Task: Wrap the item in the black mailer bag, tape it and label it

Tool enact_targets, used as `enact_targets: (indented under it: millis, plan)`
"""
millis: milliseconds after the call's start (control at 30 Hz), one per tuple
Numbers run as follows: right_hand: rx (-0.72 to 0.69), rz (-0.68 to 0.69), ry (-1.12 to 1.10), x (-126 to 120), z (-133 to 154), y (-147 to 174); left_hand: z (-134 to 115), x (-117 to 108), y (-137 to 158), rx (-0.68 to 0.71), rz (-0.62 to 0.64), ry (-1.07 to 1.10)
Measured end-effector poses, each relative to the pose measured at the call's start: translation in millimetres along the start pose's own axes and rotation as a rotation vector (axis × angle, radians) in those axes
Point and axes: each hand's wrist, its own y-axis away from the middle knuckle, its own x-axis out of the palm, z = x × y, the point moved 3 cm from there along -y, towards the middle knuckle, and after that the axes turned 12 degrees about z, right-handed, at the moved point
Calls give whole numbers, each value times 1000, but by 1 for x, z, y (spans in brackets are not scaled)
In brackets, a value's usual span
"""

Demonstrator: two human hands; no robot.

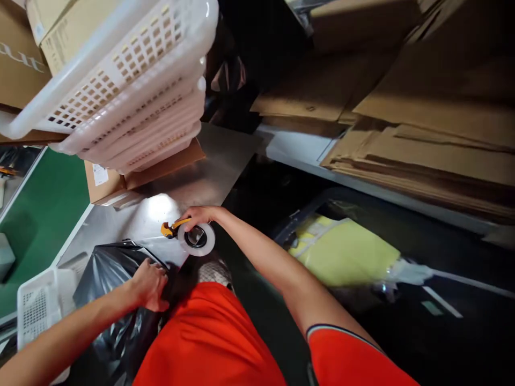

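Note:
My right hand [200,215] is closed around a yellow-and-black tape dispenser [169,230] that carries a roll of pale tape [208,244]. It is over the metal tabletop [90,236], with the dispenser's head pointing left. My left hand [149,284] lies against a shiny black plastic bag [116,268], its fingers curled into the film near the bag's right side. The bag bulges below and left of the dispenser, and what it contains is hidden.
Stacked white plastic baskets [140,107] rise at upper left above a cardboard box [102,182]. A white basket [38,305] stands lower left beside a green surface [52,198]. Flattened cardboard [434,155] fills a shelf at right, above a yellow-green bundle [346,252].

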Motion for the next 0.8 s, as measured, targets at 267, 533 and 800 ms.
enact_targets:
  millis: [267,533,800]
  plan:
    - [-33,-46,9,39,-18,4,13,15,34,-135,-202,170]
    - [-7,-199,7,114,-40,64,1,25,35,-286,-378,136]
    - [-62,-473,-204,289,-124,106,44,24,28,-652,-458,322]
